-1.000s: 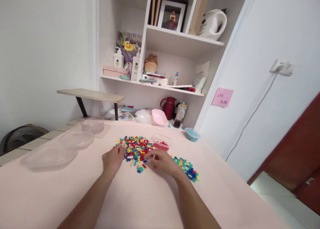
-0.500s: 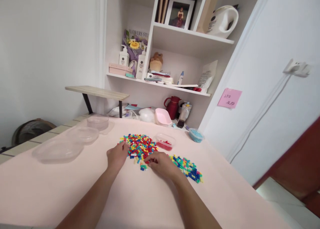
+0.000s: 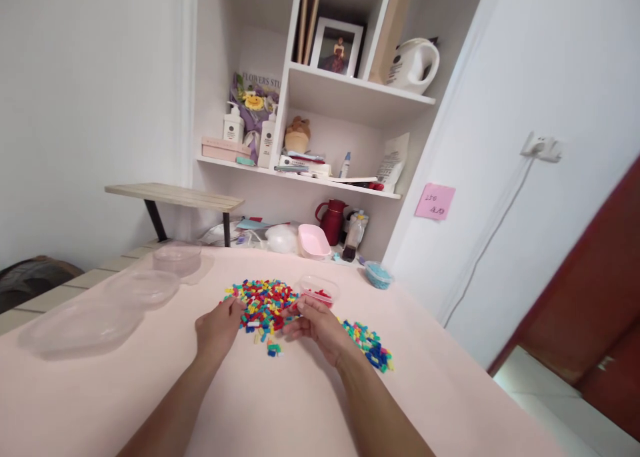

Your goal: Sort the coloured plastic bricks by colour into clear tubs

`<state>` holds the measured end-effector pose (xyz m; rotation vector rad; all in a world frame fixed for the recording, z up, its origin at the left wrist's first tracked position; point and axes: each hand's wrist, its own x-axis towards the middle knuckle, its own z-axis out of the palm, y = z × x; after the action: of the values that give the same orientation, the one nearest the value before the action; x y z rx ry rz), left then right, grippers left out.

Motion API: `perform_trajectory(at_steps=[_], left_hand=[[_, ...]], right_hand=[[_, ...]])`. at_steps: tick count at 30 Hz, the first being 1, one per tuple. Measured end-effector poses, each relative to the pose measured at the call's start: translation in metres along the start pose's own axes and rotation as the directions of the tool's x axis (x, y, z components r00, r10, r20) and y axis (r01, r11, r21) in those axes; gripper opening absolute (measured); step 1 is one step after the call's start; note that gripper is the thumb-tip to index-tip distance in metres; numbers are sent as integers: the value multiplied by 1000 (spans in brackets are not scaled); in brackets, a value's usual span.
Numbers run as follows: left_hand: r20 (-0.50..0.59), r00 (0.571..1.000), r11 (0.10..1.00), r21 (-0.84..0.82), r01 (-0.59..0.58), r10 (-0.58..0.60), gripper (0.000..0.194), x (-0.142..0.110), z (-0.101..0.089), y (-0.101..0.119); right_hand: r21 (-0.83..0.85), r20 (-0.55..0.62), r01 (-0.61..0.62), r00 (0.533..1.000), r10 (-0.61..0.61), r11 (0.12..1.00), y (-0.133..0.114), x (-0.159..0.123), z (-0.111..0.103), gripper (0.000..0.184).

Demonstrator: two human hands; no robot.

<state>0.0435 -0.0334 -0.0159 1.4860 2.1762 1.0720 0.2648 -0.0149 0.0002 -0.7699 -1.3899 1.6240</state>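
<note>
A heap of small coloured bricks [image 3: 263,297] in red, yellow, blue and green lies on the pale pink table [image 3: 300,404]. My left hand [image 3: 217,327] rests at the heap's left edge with its fingers curled onto the bricks. My right hand [image 3: 315,324] sits at the heap's right edge, fingertips pinched together close to a small clear tub of red bricks [image 3: 319,290]. What the pinch holds is too small to make out. A second, smaller pile of mostly blue and green bricks [image 3: 373,347] lies just right of my right wrist.
Three clear, brick-free containers [image 3: 143,287] stand in a row at the left. A tub of light blue pieces [image 3: 377,274] sits at the back right. Behind the table are a pink box [image 3: 314,240], a red jug [image 3: 333,218] and white shelves [image 3: 345,97].
My right hand has lifted from the near side of the heap and moved up towards the tub of red bricks. My left hand has stayed at the heap's left edge.
</note>
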Motion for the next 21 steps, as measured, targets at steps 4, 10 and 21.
perform_trajectory(at_steps=[4, 10, 21], left_hand=[[5, 1000, 1000, -6, 2, -2, 36, 2, 1, -2], [9, 1000, 1000, 3, 6, -6, 34, 3, 1, -2], [-1, 1000, 1000, 9, 13, -13, 34, 1, 1, 0]], right_hand=[[11, -62, -19, 998, 20, 1000, 3, 6, -4, 45], [73, -435, 231, 883, -177, 970, 0, 17, -30, 48], [-223, -407, 240, 858, -314, 945, -6, 14, -42, 42]])
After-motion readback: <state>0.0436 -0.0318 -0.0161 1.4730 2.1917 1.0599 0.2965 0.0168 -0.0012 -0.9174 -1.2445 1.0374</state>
